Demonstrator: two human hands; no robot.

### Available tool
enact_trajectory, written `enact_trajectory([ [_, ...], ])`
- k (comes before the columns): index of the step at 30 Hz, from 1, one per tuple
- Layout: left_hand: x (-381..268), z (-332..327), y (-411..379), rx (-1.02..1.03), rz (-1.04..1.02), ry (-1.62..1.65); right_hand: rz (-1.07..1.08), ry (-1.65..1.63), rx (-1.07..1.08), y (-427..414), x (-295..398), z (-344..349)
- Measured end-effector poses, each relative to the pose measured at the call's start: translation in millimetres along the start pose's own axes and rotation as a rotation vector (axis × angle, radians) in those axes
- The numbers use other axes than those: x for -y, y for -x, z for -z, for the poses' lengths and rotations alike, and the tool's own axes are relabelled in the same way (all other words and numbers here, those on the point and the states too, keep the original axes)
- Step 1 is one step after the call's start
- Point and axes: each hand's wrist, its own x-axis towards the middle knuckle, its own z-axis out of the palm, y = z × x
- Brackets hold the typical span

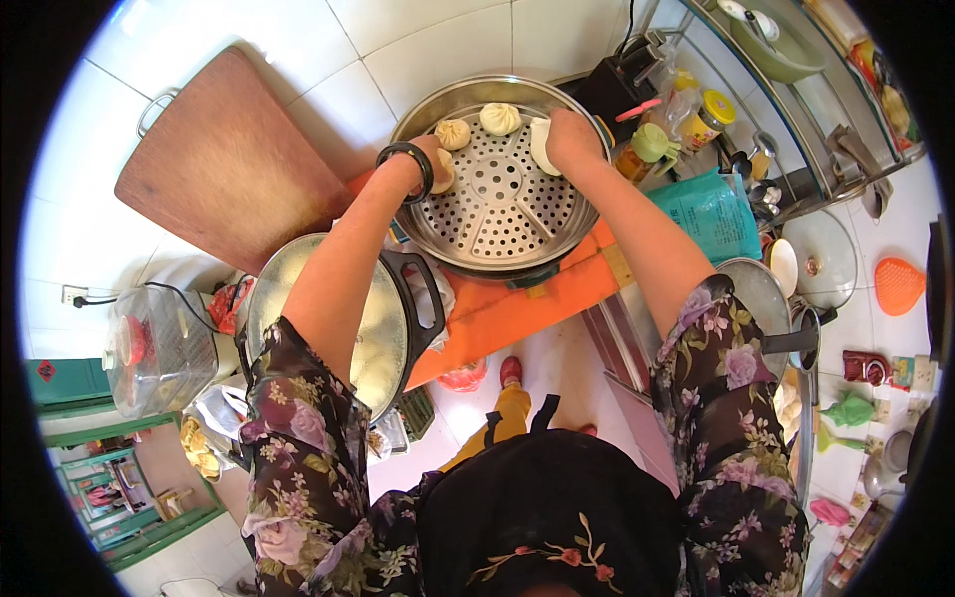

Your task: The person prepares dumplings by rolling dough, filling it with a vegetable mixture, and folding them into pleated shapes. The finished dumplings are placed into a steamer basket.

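A round metal steamer tray with many holes lies before me, inside a tall metal rim. Two pleated dough buns, one at the upper left and one at the top, rest on it. My left hand, with a dark bangle at the wrist, is at the tray's left side, its fingers at another bun; whether it grips that bun is not clear. At the right side, my right hand holds a piece of white dough or a bun against the tray's edge; its fingers are mostly hidden.
A large lidded pan stands close at the left, under my left forearm. A wooden cutting board leans on the tiled wall. At the right are a knife block, a yellow-lidded jar, a teal bag and a metal rack.
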Motion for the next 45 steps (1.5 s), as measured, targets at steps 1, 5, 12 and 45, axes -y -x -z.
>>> enact_trajectory([
  [1, 3, -1, -4, -0.045, -0.017, -0.125, 0.037, 0.013, -0.006, 2, 3, 3],
  [5, -10, -2, -7, -0.120, -0.031, -0.396, 0.131, 0.007, -0.058, 9, 4, 21],
  [12, -11, 6, -9, -0.218, -0.104, -0.405, 0.270, -0.314, -0.166, 19, 3, 51],
  [45, -305, -453, 405, 0.880, -0.776, 0.719, -1.190, -0.876, -1.127, 831, -351, 116],
])
